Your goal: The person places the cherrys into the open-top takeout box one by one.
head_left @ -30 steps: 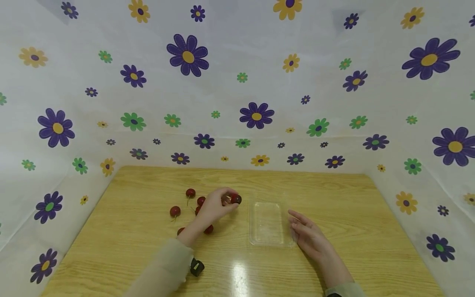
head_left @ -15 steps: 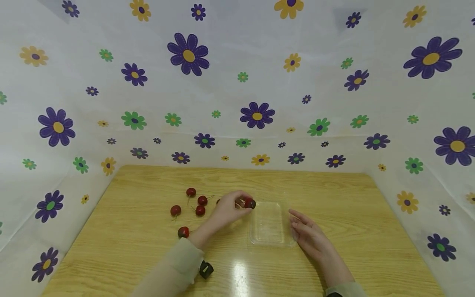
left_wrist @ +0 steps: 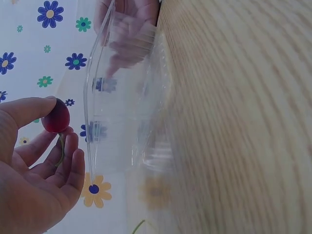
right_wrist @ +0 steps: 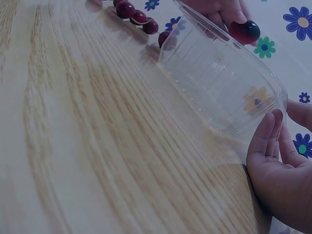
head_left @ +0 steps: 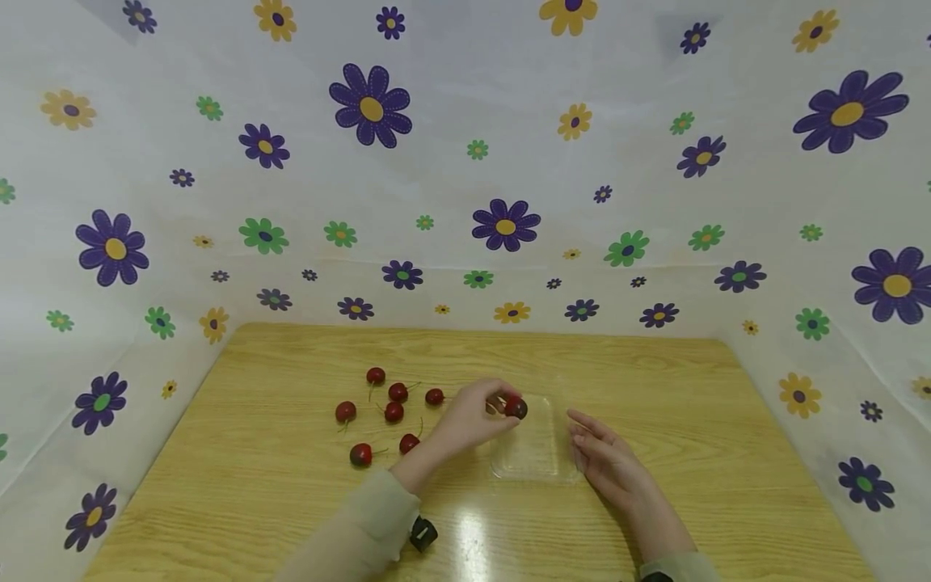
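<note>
My left hand [head_left: 473, 416] pinches a dark red cherry [head_left: 516, 406] between thumb and fingers, above the left part of a clear plastic box [head_left: 527, 469]. The cherry's green stem [left_wrist: 62, 148] hangs toward the palm in the left wrist view. Nothing shows inside the transparent box [right_wrist: 214, 73], which sits on the table. At the box's right end is my right hand [head_left: 614, 469], its fingers [right_wrist: 265, 131] fairly straight and touching the outer wall near the rim.
Several loose cherries with stems, among them one cherry [head_left: 361, 454] nearest me, lie left of the box on the wooden table [head_left: 655, 380]. A white flower-patterned sheet [head_left: 436, 178] stands around the back and sides.
My left hand has carried the cherry rightward from beside the box to above it, uncovering cherries behind. My right hand has stayed at the box's end.
</note>
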`<state>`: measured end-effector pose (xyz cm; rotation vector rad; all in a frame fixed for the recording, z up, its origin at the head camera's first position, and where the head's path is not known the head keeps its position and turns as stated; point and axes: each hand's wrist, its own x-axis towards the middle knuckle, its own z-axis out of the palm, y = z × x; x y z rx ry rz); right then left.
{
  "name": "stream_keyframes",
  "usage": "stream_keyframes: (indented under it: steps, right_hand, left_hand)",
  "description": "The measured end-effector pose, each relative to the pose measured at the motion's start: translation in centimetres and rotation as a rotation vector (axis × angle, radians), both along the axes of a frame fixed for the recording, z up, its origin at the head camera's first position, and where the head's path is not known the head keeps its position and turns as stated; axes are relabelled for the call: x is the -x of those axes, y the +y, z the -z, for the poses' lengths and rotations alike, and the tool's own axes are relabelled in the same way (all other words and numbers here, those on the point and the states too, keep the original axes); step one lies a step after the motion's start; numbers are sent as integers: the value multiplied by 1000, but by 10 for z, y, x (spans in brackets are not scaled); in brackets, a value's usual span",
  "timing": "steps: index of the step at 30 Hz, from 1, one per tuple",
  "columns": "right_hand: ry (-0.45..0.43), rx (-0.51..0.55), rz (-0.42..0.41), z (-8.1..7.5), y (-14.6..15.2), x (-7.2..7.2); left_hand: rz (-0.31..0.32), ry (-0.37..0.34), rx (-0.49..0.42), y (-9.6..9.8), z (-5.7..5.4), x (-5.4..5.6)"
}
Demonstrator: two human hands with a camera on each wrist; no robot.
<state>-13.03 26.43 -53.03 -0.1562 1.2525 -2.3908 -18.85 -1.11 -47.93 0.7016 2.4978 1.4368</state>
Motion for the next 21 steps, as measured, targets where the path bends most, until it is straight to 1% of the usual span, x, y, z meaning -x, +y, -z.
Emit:
stream_keyframes:
  steps: [6,8,11,15,21]
  right_hand:
    - [-16,-43,29,0,-1,1]
    - [-18,-48,34,0,-1,1]
    - [-15,-42,32,1,-1,1]
    - [-14,-37,28,1,0,0]
    - [-30,-74,40,1,-1,0]
  left_hand:
    - [23,-4,-6,8,1,-4]
    - [30,7,9,10,2,-5]
    - [47,47,64,12,4,-8]
    - [79,114,161,16,8,-10]
    - [132,214,297,20,11,-14]
